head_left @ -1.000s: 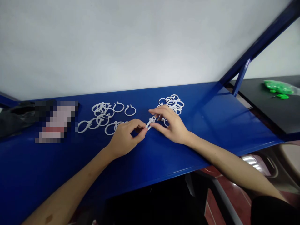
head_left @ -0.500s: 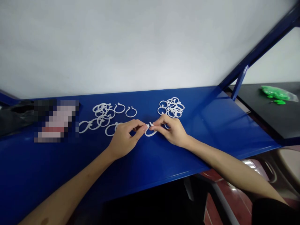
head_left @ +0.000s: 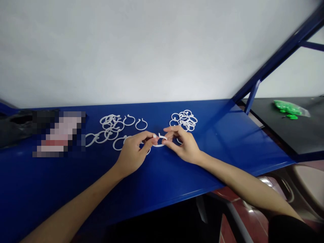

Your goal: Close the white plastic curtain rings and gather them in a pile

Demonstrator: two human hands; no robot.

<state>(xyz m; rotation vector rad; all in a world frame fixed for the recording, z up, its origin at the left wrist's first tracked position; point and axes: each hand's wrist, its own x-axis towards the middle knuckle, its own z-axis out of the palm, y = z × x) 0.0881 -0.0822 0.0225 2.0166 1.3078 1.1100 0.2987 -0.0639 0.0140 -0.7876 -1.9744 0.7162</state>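
Observation:
A white plastic ring (head_left: 159,145) with an open gap is held between my two hands, just above the table's middle. My left hand (head_left: 132,152) pinches its left end between thumb and fingers. On the other side, my right hand (head_left: 186,145) grips it with the thumb against the fingers, its index finger lifted off. Left of the hands lies a loose spread of white rings (head_left: 111,131), several visibly open at a gap. Past my right hand is a tighter pile of white rings (head_left: 186,118), which look closed. My left hand partly covers other rings beneath it.
The blue table (head_left: 162,179) backs onto a white panel (head_left: 152,50). A blurred-out pinkish item (head_left: 63,130) and a black bag (head_left: 20,128) lie at the left. Beyond a blue frame post (head_left: 252,97), a black table (head_left: 291,135) bears a bag of green pieces (head_left: 291,108).
The ring between my hands has turned and tilted flatter. My right index finger has lifted away from it. The camera view has shifted slightly.

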